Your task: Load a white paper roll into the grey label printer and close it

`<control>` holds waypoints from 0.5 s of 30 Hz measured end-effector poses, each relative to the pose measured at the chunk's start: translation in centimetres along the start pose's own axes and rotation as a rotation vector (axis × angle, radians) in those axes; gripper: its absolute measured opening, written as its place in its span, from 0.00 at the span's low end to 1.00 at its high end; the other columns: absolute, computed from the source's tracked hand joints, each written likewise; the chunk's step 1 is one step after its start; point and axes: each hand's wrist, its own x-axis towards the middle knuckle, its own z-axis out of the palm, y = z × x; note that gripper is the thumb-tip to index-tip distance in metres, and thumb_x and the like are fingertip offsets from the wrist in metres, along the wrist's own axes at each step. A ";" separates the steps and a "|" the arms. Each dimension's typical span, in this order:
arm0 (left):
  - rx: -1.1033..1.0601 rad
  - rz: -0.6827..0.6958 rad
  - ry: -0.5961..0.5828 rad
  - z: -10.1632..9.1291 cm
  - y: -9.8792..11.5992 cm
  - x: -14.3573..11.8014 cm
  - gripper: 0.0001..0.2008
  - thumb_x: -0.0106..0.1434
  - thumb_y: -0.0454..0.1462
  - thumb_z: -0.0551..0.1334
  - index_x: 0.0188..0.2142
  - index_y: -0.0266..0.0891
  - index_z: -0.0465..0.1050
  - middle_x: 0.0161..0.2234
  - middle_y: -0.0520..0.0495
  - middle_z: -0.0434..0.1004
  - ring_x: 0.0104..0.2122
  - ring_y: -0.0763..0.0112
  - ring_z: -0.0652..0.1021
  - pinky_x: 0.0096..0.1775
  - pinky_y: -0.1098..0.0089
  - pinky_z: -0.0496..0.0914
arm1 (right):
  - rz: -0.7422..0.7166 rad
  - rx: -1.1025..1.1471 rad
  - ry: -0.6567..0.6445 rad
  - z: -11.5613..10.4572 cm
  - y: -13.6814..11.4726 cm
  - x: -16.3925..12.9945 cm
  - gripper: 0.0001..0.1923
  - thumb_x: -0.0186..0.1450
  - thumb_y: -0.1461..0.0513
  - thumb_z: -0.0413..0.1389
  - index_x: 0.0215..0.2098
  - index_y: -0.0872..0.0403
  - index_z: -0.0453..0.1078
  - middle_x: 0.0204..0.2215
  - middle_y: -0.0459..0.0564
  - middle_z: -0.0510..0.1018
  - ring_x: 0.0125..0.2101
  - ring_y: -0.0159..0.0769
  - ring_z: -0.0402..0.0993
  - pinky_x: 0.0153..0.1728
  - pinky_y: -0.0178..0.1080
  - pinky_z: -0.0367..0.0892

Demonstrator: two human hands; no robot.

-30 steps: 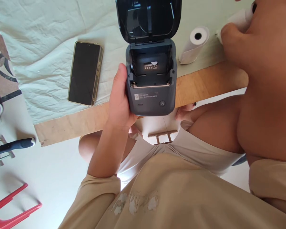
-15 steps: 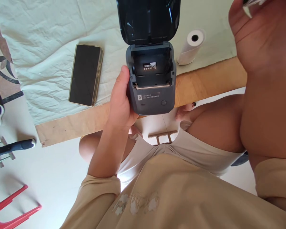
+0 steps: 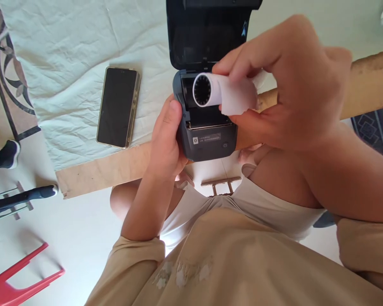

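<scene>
My left hand [image 3: 166, 136] grips the left side of a small dark grey label printer [image 3: 207, 138] at the table's near edge. Its lid [image 3: 207, 38] stands open, and the paper bay behind the front panel shows. My right hand [image 3: 293, 80] holds a white paper roll [image 3: 220, 91] just above that open bay, the roll's hollow end facing left. Whether the roll touches the printer is unclear.
A black phone [image 3: 118, 106] in a clear case lies screen up on the pale cloth [image 3: 67, 51] left of the printer. The wooden table edge [image 3: 105, 170] runs below it. A red stool [image 3: 15, 280] and a person's feet in dark socks [image 3: 6, 155] are on the floor at left.
My right hand came down from the upper right with a paper roll and now holds it over the printer's open bay. The view shifted, so the other roll on the table is out of sight.
</scene>
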 end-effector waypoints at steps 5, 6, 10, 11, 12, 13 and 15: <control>-0.001 -0.037 -0.018 -0.4 -0.1 -0.1 0.21 0.79 0.57 0.63 0.52 0.48 0.85 0.49 0.51 0.90 0.61 0.55 0.84 0.61 0.58 0.78 | -0.165 -0.142 -0.098 -0.7 -0.9 0.6 0.15 0.73 0.59 0.49 0.39 0.44 0.78 0.43 0.41 0.87 0.46 0.39 0.86 0.49 0.50 0.81; -0.008 -0.031 -0.043 -0.5 0.0 -0.1 0.20 0.80 0.56 0.62 0.52 0.48 0.85 0.49 0.50 0.90 0.61 0.54 0.84 0.61 0.58 0.78 | -0.186 -0.158 -0.072 -0.6 -0.8 0.5 0.19 0.75 0.57 0.46 0.37 0.44 0.79 0.41 0.42 0.86 0.44 0.38 0.85 0.48 0.50 0.80; 0.000 0.060 -0.106 -1.0 -0.1 0.0 0.17 0.77 0.54 0.66 0.50 0.47 0.86 0.47 0.46 0.89 0.65 0.52 0.82 0.60 0.59 0.79 | -0.441 -0.168 0.047 0.0 0.0 0.0 0.24 0.79 0.53 0.44 0.35 0.42 0.80 0.31 0.44 0.81 0.34 0.36 0.77 0.40 0.47 0.73; 0.025 0.070 -0.105 -1.0 -0.2 0.0 0.15 0.75 0.52 0.69 0.50 0.47 0.85 0.45 0.46 0.88 0.63 0.53 0.83 0.57 0.60 0.80 | -0.543 -0.152 0.049 0.2 0.2 -0.2 0.20 0.79 0.53 0.47 0.36 0.42 0.79 0.31 0.43 0.82 0.34 0.35 0.76 0.37 0.46 0.71; 0.053 0.075 -0.089 -1.0 -0.3 -0.1 0.13 0.71 0.50 0.73 0.49 0.48 0.84 0.43 0.47 0.87 0.60 0.54 0.84 0.52 0.61 0.80 | -0.624 -0.129 0.050 0.3 0.4 -0.5 0.16 0.78 0.53 0.51 0.37 0.43 0.78 0.32 0.41 0.83 0.35 0.35 0.78 0.37 0.46 0.70; 0.080 0.080 -0.058 -1.0 -0.4 -0.2 0.12 0.68 0.47 0.76 0.48 0.49 0.84 0.40 0.49 0.86 0.55 0.56 0.86 0.46 0.64 0.80 | -0.683 -0.087 0.061 0.3 0.6 -0.6 0.13 0.78 0.53 0.54 0.37 0.44 0.77 0.33 0.40 0.84 0.37 0.35 0.79 0.37 0.46 0.70; 0.125 0.078 -0.007 -0.6 -0.4 -0.4 0.14 0.65 0.44 0.78 0.47 0.50 0.82 0.39 0.51 0.85 0.47 0.59 0.87 0.39 0.67 0.76 | -0.679 0.044 0.093 0.1 0.8 -0.8 0.10 0.77 0.51 0.58 0.39 0.45 0.75 0.37 0.39 0.85 0.41 0.34 0.81 0.41 0.46 0.74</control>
